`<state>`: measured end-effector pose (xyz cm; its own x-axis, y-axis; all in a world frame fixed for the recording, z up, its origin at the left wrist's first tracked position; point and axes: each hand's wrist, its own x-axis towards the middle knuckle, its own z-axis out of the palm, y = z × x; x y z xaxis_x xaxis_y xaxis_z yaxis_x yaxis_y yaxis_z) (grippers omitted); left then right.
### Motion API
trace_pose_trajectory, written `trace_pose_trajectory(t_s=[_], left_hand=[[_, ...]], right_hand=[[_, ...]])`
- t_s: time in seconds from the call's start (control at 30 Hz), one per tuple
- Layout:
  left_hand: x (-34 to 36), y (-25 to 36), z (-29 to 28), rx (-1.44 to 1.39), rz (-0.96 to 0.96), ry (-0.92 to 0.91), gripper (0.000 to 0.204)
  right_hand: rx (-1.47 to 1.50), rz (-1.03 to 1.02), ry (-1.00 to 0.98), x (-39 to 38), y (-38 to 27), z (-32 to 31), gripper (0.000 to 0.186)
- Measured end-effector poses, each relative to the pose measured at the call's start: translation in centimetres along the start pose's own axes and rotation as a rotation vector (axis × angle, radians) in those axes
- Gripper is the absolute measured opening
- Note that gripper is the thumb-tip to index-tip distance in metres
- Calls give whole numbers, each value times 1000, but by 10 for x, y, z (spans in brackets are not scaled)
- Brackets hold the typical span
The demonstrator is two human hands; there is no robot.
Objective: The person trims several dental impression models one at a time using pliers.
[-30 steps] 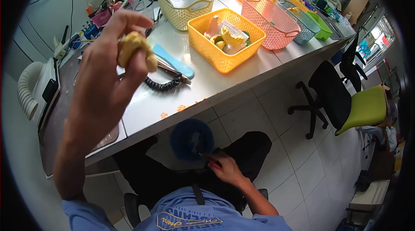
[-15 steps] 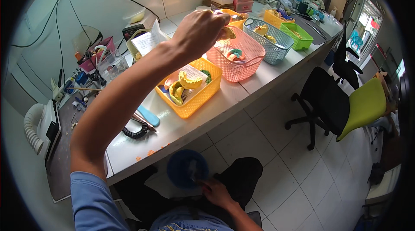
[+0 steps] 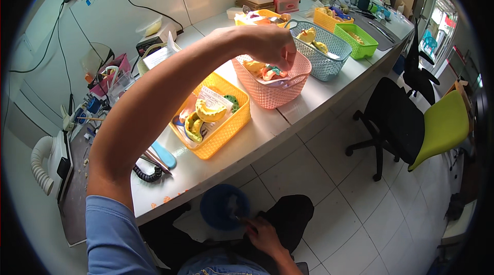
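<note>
My left hand (image 3: 270,47) hangs over the pink basket (image 3: 270,92), its fingers curled downward and pressed together. Whatever lies between those fingertips is hidden. Beneath it the basket holds a yellow dental cast (image 3: 254,66) and an orange-and-green piece (image 3: 272,73). Low by my lap, my right hand (image 3: 263,235) is closed around a thin tool (image 3: 238,218), dim and partly hidden, at the rim of a blue bucket (image 3: 208,213). Nearer on the bench, a yellow basket (image 3: 218,141) contains yellow dental casts (image 3: 210,111), a paper slip and a green piece.
Farther along stand a grey-blue basket (image 3: 327,71), a green basket (image 3: 364,48) and more yellow baskets. A blue-handled tool (image 3: 163,155) and a black coiled cord (image 3: 148,174) lie near the bench's front edge. A black-and-lime office chair (image 3: 396,120) stands at the right.
My left hand has come down and right over the pink basket. The yellow cast that was beneath it in the air now lies in that basket. My right hand stays beside the bucket.
</note>
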<state>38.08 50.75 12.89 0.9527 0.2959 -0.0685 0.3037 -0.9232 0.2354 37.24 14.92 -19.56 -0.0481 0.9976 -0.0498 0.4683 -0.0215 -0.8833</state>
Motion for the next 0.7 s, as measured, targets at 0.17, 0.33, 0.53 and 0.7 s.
trace_pose_trajectory(t_s=[0.17, 0.33, 0.53, 0.7], left_hand=[[23, 15, 24, 254, -19, -200, 20], [13, 10, 23, 280, 43, -103, 20], [-14, -27, 9, -198, -91, 251, 24], [-37, -17, -2, -590, -163, 345, 28]], right_hand=[[-6, 34, 2, -1, 7, 3, 42], [-33, 26, 31, -4, 16, 3, 37], [-22, 26, 15, -1, 9, 2, 36], [-41, 8, 24, -4, 7, 4, 35]])
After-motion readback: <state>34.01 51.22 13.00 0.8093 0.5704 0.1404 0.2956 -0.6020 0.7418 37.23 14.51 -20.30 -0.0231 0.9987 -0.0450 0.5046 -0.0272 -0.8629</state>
